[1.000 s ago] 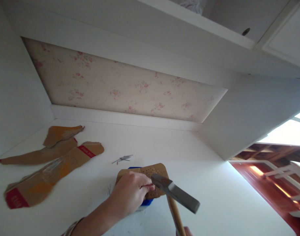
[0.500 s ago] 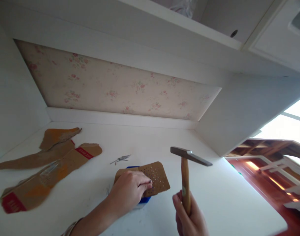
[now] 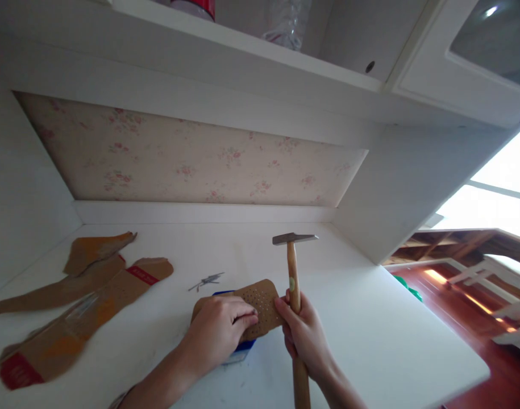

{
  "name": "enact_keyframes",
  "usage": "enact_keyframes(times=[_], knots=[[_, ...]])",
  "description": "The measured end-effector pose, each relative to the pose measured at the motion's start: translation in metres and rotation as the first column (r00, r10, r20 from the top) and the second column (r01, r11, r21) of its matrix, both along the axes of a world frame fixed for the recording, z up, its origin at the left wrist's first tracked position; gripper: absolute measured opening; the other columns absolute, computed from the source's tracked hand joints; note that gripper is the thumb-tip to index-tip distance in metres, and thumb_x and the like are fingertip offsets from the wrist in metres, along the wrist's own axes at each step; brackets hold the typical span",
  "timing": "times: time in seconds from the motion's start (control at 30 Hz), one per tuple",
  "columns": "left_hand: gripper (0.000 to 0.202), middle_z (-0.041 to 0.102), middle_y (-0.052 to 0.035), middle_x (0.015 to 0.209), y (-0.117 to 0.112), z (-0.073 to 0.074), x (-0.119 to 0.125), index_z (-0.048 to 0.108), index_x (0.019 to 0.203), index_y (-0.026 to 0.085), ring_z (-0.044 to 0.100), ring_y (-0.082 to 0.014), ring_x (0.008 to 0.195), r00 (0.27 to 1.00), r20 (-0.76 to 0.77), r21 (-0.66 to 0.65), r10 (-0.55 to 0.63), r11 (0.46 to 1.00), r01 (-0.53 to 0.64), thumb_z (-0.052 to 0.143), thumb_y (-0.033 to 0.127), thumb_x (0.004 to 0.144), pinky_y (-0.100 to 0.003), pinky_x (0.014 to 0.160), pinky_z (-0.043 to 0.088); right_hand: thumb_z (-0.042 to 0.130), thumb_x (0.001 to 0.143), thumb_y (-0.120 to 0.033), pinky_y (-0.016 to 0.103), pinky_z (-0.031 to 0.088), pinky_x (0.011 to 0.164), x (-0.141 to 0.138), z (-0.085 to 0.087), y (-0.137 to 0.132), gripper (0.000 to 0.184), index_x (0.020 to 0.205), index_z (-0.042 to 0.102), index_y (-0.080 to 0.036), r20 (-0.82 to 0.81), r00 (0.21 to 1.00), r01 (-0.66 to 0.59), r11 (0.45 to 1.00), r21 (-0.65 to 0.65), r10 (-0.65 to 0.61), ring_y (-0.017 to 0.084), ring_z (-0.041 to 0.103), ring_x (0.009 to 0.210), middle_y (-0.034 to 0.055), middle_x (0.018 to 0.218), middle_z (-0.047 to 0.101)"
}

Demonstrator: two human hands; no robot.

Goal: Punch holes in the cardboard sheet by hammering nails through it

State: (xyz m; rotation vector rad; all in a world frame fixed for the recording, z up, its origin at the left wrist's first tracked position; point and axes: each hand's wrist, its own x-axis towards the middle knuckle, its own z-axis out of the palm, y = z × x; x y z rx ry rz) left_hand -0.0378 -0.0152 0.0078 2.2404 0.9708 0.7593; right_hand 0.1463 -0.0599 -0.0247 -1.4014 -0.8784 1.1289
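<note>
My left hand (image 3: 221, 324) lies over a piece of brown cardboard (image 3: 262, 301) punched with many small holes. Its thumb and fingertips are pinched together on the surface; whatever they hold is hidden. Beneath the cardboard is a blue-rimmed container (image 3: 238, 357), mostly covered. My right hand (image 3: 304, 329) is wrapped round the wooden handle of a hammer (image 3: 292, 267), whose metal head points up and away from the cardboard. The right thumb and fingertips are at the cardboard's right edge. A small pile of nails (image 3: 209, 280) lies just behind the cardboard.
Torn cardboard strips (image 3: 76, 324) lie on the left of the white tabletop (image 3: 370, 329). A cabinet shelf (image 3: 242, 40) overhangs the back, above a flowered wall panel (image 3: 191, 165). A white side panel (image 3: 370, 182) rises at the right.
My right hand has moved left with the hammer, up to the cardboard's edge, and the hammer now stands more upright. The left hand stays on the cardboard. The view has tilted up slightly.
</note>
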Motion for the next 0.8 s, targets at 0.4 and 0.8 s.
enact_keyframes(times=[0.4, 0.8], knots=[[0.02, 0.073, 0.0008, 0.08, -0.001, 0.006, 0.012, 0.075, 0.081, 0.025, 0.067, -0.0158, 0.076, 0.992, -0.128, 0.059, 0.009, 0.998, -0.001, 0.058, 0.023, 0.093, -0.026, 0.071, 0.044, 0.068, 0.08, -0.051, 0.011, 0.024, 0.022, 0.007, -0.001, -0.002, 0.038, 0.084, 0.038, -0.026, -0.127, 0.991, 0.048, 0.999, -0.025, -0.051, 0.003, 0.02, 0.031, -0.018, 0.043, 0.032], [0.019, 0.073, -0.0002, 0.082, 0.002, -0.002, 0.011, 0.073, 0.084, 0.023, 0.066, -0.0153, 0.078, 0.999, -0.045, -0.035, -0.015, 0.999, 0.013, 0.056, 0.024, 0.093, -0.024, 0.073, 0.045, 0.069, 0.079, -0.053, 0.011, 0.023, 0.023, 0.007, -0.015, -0.003, 0.042, 0.08, 0.038, -0.026, -0.184, 0.982, 0.013, 0.994, -0.107, -0.033, 0.003, 0.019, 0.03, -0.0176, 0.04, 0.031]])
